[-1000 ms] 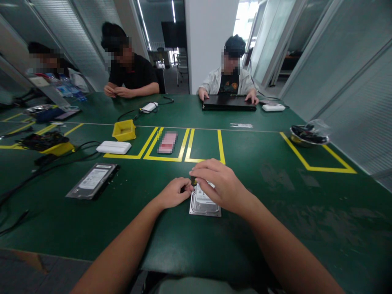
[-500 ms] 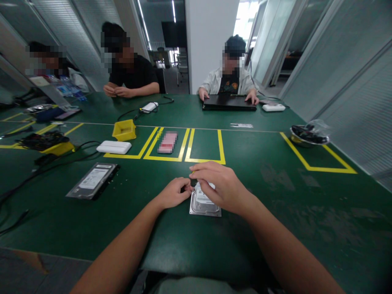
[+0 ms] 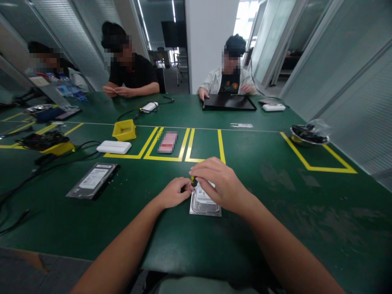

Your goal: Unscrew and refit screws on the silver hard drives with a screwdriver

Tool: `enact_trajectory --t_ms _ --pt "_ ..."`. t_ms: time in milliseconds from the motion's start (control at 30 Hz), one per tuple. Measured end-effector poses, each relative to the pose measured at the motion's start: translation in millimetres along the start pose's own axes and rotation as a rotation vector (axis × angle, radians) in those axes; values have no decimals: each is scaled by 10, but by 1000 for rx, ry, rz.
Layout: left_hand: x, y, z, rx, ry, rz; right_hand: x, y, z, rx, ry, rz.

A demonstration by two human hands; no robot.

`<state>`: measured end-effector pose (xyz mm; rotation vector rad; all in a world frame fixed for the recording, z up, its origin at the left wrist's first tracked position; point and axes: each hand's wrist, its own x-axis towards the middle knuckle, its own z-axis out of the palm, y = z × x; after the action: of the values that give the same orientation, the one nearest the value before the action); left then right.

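Observation:
A silver hard drive (image 3: 206, 203) with a white label lies flat on the green table in front of me. My right hand (image 3: 219, 179) arches over its upper part, fingers closed on a small yellow and black tool (image 3: 193, 179), perhaps a screwdriver, whose tip is hidden. At the drive's upper left corner is my left hand (image 3: 177, 192), its thumb and fingertips pinched together close to the tool; what they grip is too small to name. Further left lies another hard drive (image 3: 93, 180) in a clear bag.
Beyond my hands lie a pink pixelated object (image 3: 168, 142), a yellow bin (image 3: 124, 130), a white box (image 3: 114, 147) and cables (image 3: 39, 141). A metal bowl (image 3: 309, 135) stands at right. Across the table, a person handles a black panel (image 3: 229, 103); two others sit left.
My right hand has risen slightly and its fingers have shifted, so more of the yellow and black tool shows. Across the table, the person's one hand has lifted off the black panel, which tilts differently.

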<state>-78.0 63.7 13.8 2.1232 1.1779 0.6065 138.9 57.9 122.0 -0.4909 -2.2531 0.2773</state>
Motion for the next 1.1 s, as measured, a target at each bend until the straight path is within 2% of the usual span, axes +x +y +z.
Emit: enact_trajectory --t_ms 133,300,700,1100 --pt "-1 10 0 -5 -7 1 -7 4 15 20 0 -14" --pt "-3 16 -4 -12 7 -10 -3 -24 23 -16 -6 46" --pt "-13 4 -8 7 -6 -9 -10 4 34 30 9 -16" --pt "-15 2 -3 16 14 10 -4 -31 37 -7 2 10"
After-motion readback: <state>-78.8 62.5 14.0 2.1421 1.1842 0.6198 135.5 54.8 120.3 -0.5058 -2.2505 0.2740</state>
